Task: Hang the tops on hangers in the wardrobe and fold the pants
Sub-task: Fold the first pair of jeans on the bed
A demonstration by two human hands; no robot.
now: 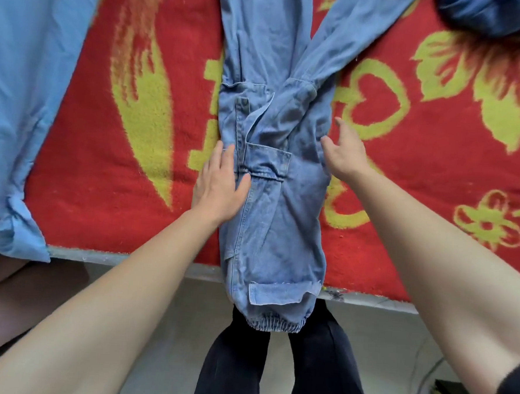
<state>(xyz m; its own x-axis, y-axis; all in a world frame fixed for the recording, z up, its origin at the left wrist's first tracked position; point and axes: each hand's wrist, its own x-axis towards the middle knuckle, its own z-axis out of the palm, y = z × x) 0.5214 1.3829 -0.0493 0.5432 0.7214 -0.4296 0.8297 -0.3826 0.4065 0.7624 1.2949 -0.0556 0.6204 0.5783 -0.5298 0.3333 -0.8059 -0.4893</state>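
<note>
Two uncurled hands: left hand flat on denim pants, right hand splayed at their edge.

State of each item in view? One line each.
denim pants: laid lengthwise on blanket, elastic end over near edge
left hand: flat on pants' left side
right hand: open, at pants' right edge
light blue top: lying flat, not hung
dark blue garment: bunched, far right

Before us, pants run down the middle of the blanket, cuff over its near edge; a shirt lies left, another garment at the far right corner.
</note>
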